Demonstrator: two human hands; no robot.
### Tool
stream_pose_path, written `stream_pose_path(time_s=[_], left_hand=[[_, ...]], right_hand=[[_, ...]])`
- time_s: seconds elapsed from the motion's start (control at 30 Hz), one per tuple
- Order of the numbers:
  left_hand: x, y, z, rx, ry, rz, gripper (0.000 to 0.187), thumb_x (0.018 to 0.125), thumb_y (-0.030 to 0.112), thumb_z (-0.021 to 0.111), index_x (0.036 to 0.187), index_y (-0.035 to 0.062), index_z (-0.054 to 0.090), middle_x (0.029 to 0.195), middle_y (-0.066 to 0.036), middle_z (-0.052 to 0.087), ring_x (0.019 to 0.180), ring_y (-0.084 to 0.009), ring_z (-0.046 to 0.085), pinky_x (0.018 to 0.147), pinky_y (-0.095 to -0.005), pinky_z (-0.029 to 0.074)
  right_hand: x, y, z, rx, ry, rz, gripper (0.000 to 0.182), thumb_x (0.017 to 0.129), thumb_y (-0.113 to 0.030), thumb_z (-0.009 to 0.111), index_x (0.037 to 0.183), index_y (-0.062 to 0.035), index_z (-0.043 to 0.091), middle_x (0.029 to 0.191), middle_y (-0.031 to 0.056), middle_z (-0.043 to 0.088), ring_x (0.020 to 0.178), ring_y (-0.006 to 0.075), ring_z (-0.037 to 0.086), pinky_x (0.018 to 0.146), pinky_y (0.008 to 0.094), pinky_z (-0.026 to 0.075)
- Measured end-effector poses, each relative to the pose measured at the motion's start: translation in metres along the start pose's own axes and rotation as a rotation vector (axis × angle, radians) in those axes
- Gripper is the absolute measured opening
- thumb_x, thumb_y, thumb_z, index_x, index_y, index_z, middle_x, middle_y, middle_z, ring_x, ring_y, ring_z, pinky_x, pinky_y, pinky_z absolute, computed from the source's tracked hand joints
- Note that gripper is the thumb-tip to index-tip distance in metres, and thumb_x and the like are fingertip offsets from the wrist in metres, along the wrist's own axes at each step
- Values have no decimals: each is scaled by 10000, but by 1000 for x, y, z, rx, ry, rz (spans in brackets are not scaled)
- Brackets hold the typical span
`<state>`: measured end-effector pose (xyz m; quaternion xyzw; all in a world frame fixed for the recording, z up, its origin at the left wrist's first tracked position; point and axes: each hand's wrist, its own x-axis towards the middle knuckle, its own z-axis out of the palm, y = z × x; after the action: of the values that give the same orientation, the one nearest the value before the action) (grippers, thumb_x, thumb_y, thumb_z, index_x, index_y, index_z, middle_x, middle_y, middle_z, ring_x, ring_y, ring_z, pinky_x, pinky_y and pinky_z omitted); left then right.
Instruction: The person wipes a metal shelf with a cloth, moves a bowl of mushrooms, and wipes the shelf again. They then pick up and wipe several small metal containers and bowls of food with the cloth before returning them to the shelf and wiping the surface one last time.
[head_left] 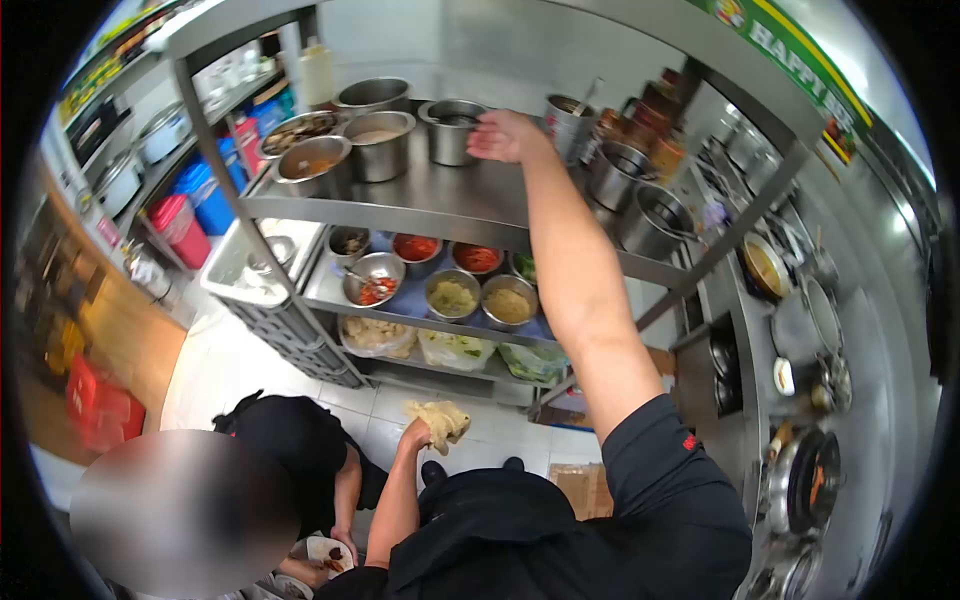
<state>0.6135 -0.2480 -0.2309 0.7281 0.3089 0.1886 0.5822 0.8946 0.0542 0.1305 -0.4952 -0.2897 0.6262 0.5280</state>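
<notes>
My right hand (503, 137) reaches far out to the top steel shelf, its fingers closed at the right rim of a round metal pot (447, 143) with dark contents. The fingertips are slightly blurred. Low in front of my body, my left hand (416, 434) grips a crumpled yellowish cloth (440, 423). Left of the pot stand a metal pot of pale contents (381, 155), a pot of brownish liquid (314, 170) and a tray of dark pieces (300, 133). To the right is a tall container with utensils (567, 128).
Bowls of chopped food, including a red-filled bowl (374, 279), fill the middle shelf (420, 312). Bagged vegetables (455, 350) lie below. A co-worker (300, 450) at lower left holds a white dish (331, 553). A counter with pans (800, 490) runs along the right; a cardboard box (580, 490) is on the floor.
</notes>
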Motion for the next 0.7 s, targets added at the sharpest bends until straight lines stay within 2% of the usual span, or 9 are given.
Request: stream_pose_path(time_s=[0.07, 0.23, 0.33, 0.37, 0.4, 0.5, 0.53, 0.63, 0.7], left_hand=[[8, -7, -1, 355, -163, 95, 612, 499, 122, 776, 1076, 69, 580, 982, -38, 608, 878, -169, 549, 786, -327, 458], [12, 5, 10, 149, -190, 40, 542, 452, 147, 755, 957, 75, 571, 888, -54, 577, 806, -209, 527, 718, -340, 437], [4, 20, 15, 54, -201, -9, 501, 425, 162, 743, 886, 78, 566, 832, -64, 559, 763, -233, 514, 678, -347, 424], [4, 26, 17, 11, -194, -27, 488, 415, 167, 739, 862, 79, 564, 813, -67, 552, 748, -241, 509, 664, -350, 420], [3, 30, 20, -45, -177, -46, 475, 406, 172, 734, 839, 80, 562, 794, -71, 546, 734, -249, 505, 651, -352, 416], [4, 33, 24, -53, -175, -95, 435, 378, 187, 722, 768, 84, 557, 737, -81, 528, 691, -273, 491, 610, -360, 403], [23, -11, 19, 541, -449, 66, 408, 398, 205, 727, 733, 86, 527, 715, -88, 490, 659, -271, 467, 579, -375, 377], [19, -15, 14, 488, -242, 189, 389, 427, 236, 720, 734, 92, 531, 698, -100, 484, 658, -272, 470, 562, -366, 365], [22, -10, 11, 611, -262, 127, 331, 420, 164, 734, 728, 91, 636, 743, -45, 621, 729, -235, 581, 583, -331, 425]], right_hand=[[-64, -10, 2, -488, 88, -181, 317, 794, -185, 621, 970, 62, 528, 879, 182, 586, 752, 282, 622, 667, 413, 551], [-161, -61, -36, -1367, 300, -455, 369, 798, -329, 619, 665, 15, 615, 567, 88, 589, 467, 161, 560, 433, 281, 471], [-186, -91, -83, -1822, 711, -796, 325, 753, -272, 589, 746, 49, 640, 738, 221, 633, 667, 323, 647, 609, 386, 507], [-211, -106, -74, -1921, 649, -410, 338, 777, -215, 597, 1013, 25, 626, 1020, 218, 626, 954, 329, 620, 774, 409, 511], [-224, -111, -72, -2062, 643, -212, 310, 761, -141, 569, 1027, 7, 629, 1038, 192, 628, 971, 334, 612, 765, 401, 514], [-196, -107, -126, -2245, 625, -9, 303, 723, -92, 548, 1000, -26, 651, 1031, 172, 637, 957, 334, 616, 747, 389, 515], [-198, -103, -132, -2238, 621, -13, 303, 723, -92, 548, 1000, -26, 651, 1031, 172, 637, 957, 334, 616, 747, 389, 515], [-210, -89, -134, -2220, 563, 127, 274, 691, -85, 561, 939, -54, 675, 1029, 167, 639, 940, 320, 625, 731, 382, 514], [-220, -84, -129, -1990, 538, 93, 232, 722, -62, 516, 872, 63, 639, 846, 245, 635, 728, 328, 645, 606, 405, 516]])
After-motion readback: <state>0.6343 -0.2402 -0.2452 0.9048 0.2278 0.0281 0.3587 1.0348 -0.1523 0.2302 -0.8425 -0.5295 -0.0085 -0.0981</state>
